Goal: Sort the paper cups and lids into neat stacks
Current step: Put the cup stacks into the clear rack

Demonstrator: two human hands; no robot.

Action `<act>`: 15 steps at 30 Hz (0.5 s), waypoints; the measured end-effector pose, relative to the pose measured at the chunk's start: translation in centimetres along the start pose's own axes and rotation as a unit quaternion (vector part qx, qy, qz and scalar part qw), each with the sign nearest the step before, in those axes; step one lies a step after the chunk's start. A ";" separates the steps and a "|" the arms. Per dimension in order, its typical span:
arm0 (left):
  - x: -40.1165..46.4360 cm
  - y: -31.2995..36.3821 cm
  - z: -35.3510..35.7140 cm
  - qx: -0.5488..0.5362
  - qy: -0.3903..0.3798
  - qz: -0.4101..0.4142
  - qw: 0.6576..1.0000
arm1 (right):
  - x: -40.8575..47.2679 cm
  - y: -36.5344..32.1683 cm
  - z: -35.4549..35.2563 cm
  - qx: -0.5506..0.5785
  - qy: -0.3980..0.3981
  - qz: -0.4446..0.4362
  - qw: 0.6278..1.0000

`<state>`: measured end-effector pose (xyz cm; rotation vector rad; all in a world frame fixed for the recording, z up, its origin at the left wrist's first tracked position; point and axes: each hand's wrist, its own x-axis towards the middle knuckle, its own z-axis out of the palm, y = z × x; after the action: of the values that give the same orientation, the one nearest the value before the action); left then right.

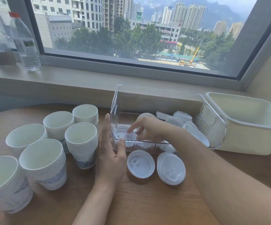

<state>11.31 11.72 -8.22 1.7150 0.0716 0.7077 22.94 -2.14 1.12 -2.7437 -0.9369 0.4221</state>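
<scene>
Head view only.

Left hand is flat against the near-left corner of the clear bin, thumb hooked on the front edge; looks like bracing so the bin doesn't slide. Fingers spread, nothing gripped beyond the bin wall.

Right hand reaches over the front wall into the bin, fingers loosely curled down onto a lid lying at the bin's left end. Touching it or just above, can't tell; no firm pinch visible. My read: placing or squaring up a lid stack there.

More lids lie loose and overlapping at the bin's right end, unsorted. Two lids sit on the table just in front of the bin, side by side, likely staged to go in next; the right one looks like more than one stacked.

Cups are already nested in several stacks to the left on the table, well clear of the bin. Cup side looks mostly done, lids remain.

Cream tub touches the bin's right end. Water bottle stands on the sill, irrelevant.
</scene>
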 end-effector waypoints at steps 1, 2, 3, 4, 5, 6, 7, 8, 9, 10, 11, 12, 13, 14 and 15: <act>0.0 -0.1 0.0 -0.003 -0.002 0.000 1.000 | 0.1 0.2 0.0 -0.007 -0.002 0.007 1.000; 0.0 -0.1 0.0 -0.004 -0.004 0.002 1.000 | 0.3 0.4 0.1 -0.014 -0.003 0.012 1.000; 0.0 -0.1 0.0 -0.004 -0.005 0.003 1.000 | 0.3 0.6 0.1 -0.016 -0.004 0.017 1.000; 0.0 -0.1 0.0 -0.005 -0.004 0.004 1.000 | 0.3 0.8 0.2 -0.009 -0.003 0.019 1.000; 0.0 -0.1 0.0 -0.005 -0.003 0.005 1.000 | 0.3 0.9 0.3 0.004 0.001 0.021 1.000; 0.0 -0.1 0.0 -0.006 -0.001 0.005 1.000 | 0.2 1.1 0.5 0.017 0.008 0.023 1.000; 0.0 -0.1 0.0 -0.008 0.000 0.005 1.000 | 0.2 1.3 0.6 0.026 0.016 0.022 0.999; 0.0 -0.1 0.0 -0.010 0.000 0.004 1.000 | 0.1 1.4 0.6 0.032 0.025 0.019 0.999; 0.0 -0.1 0.0 -0.010 0.001 0.002 1.000 | -0.1 1.5 0.7 0.036 0.034 0.013 0.999; 0.0 0.0 0.0 -0.008 0.002 0.001 1.000 | -0.2 1.6 0.7 0.037 0.045 0.007 0.998; 0.0 0.0 0.0 -0.004 0.003 -0.001 1.000 | -0.3 1.7 0.7 0.035 0.058 0.003 0.998; 0.0 0.1 0.0 -0.002 0.003 -0.002 1.000 | -0.4 1.8 0.7 0.033 0.071 0.002 0.997; 0.0 0.2 0.0 -0.002 0.002 -0.003 1.000 | -0.5 2.0 0.6 0.032 0.082 0.003 0.996; 0.0 0.2 0.0 -0.001 0.001 -0.004 1.000 | -0.7 2.2 0.6 0.033 0.092 0.003 0.995; 0.0 0.2 -0.1 0.001 -0.001 -0.004 1.000 | -0.8 2.4 0.5 0.037 0.105 0.005 0.994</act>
<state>11.21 11.71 -8.02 1.7156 0.0788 0.7005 23.51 -4.51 0.15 -2.6627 -0.8377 0.1600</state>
